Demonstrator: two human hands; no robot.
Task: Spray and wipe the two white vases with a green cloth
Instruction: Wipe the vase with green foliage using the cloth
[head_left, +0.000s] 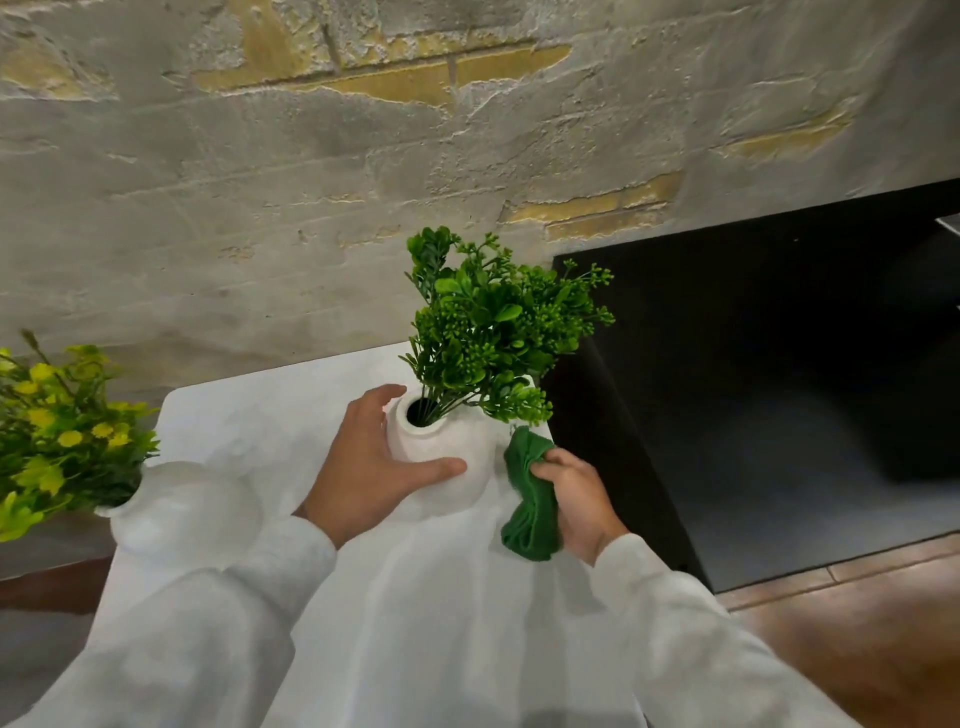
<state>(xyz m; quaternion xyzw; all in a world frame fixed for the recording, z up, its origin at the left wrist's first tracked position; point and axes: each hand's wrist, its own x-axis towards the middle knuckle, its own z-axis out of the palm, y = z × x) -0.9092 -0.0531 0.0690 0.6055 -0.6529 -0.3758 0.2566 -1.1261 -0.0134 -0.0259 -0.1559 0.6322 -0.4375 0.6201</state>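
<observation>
A round white vase (441, 488) with dark green sprigs (493, 332) stands at the far right of the white tabletop (270, 415). My left hand (369, 467) grips its neck and shoulder, fingers behind and thumb across the front. My right hand (576, 499) holds a bunched green cloth (530, 499) pressed against the vase's right side. A second white vase (176, 514) with yellow-green leaves (57, 441) sits at the left. No spray bottle is in view.
A rough stone-and-plaster wall (363, 156) rises directly behind the table. A black cabinet or panel (779, 389) stands right of the table edge. Wooden floor (857, 649) shows at the lower right. My white sleeves cover the table's near part.
</observation>
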